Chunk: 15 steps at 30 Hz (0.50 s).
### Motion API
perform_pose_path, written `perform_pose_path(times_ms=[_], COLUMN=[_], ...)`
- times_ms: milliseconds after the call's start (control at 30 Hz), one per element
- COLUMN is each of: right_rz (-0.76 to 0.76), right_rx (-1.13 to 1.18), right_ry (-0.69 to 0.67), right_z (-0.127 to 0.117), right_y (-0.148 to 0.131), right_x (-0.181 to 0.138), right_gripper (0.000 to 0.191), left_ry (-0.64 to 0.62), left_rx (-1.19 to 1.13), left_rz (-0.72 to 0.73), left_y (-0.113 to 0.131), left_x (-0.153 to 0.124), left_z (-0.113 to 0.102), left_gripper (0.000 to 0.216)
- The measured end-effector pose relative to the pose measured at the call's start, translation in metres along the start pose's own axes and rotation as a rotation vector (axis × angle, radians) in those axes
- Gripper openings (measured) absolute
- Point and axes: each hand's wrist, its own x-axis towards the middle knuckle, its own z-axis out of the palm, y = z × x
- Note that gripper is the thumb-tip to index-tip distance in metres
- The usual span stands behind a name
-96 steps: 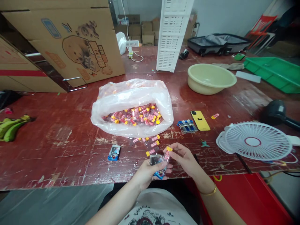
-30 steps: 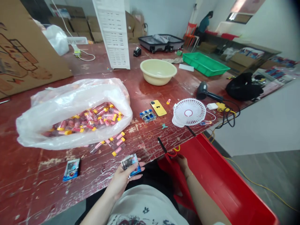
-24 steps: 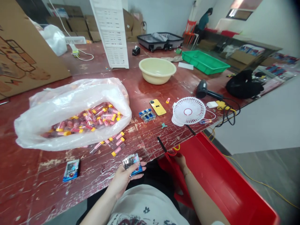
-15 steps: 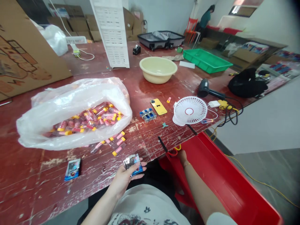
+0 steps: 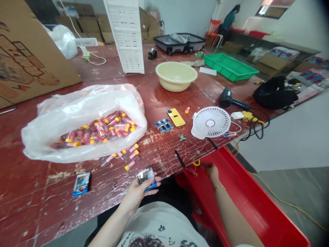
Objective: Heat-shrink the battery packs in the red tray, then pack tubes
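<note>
My left hand [image 5: 140,192] is closed around a small stack of blue and silver packets [image 5: 146,178] above the table's front edge. A similar packet [image 5: 81,184] lies flat on the table to the left. My right hand [image 5: 212,173] is low inside the red bin [image 5: 252,202], below the table edge. Its fingers are in shadow and blurred, so what they do is unclear. Red and yellow loops [image 5: 191,168], like scissor handles, show just left of that hand. Near the left hand, several capped tubes [image 5: 132,159] with pink contents lie beside an open plastic bag [image 5: 61,120].
A banded bundle of blue packets [image 5: 163,126], a yellow phone [image 5: 176,117] and a white fan [image 5: 211,122] lie on the table [image 5: 138,206]. Farther back are a cream basin [image 5: 176,77], green tray [image 5: 231,67] and hair dryer [image 5: 232,99]. One person [image 5: 228,22] is in the background.
My right hand has moved right and slightly down inside the red bin, away from the coloured loops. The left hand keeps its packets. The view has shifted slightly.
</note>
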Motion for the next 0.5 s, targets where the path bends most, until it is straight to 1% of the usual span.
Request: perform_pose_path(times_ms=[67, 133, 200, 267, 333, 400, 467, 500], right_rz=[0.088, 0.14, 0.141, 0.085, 0.004, -0.1, -0.257, -0.325], right_rx=[0.052, 0.116, 0.182, 0.239, 0.282, 0.292, 0.264, 0.24], right_ry=[-0.007, -0.007, -0.01, -0.065, -0.21, -0.461, -0.749, -0.807], right_z=[-0.015, -0.023, -0.028, -0.032, -0.036, -0.036, -0.031, -0.026], right_y=[0.009, 0.016, 0.015, 0.004, -0.014, -0.036, -0.052, -0.057], right_x=[-0.01, -0.025, -0.044, -0.068, -0.101, -0.137, -0.168, -0.177], right_gripper=[0.024, 0.024, 0.03, 0.037, 0.039, 0.038, 0.033, 0.031], left_ry=[-0.011, -0.021, -0.038, -0.103, -0.231, -0.357, -0.446, -0.48], left_rx=[0.002, 0.01, 0.039, 0.116, 0.245, 0.396, 0.517, 0.558], left_rz=[-0.006, -0.006, 0.003, 0.014, 0.021, 0.069, 0.148, 0.178], left_y=[-0.001, -0.002, -0.001, 0.001, 0.003, 0.003, -0.001, -0.003], left_x=[0.002, 0.004, 0.004, 0.002, -0.003, -0.006, -0.007, -0.006], left_z=[0.001, 0.001, 0.002, 0.004, 0.01, 0.018, 0.028, 0.032], left_gripper=[0.047, 0.048, 0.047, 0.045, 0.043, 0.036, 0.027, 0.025])
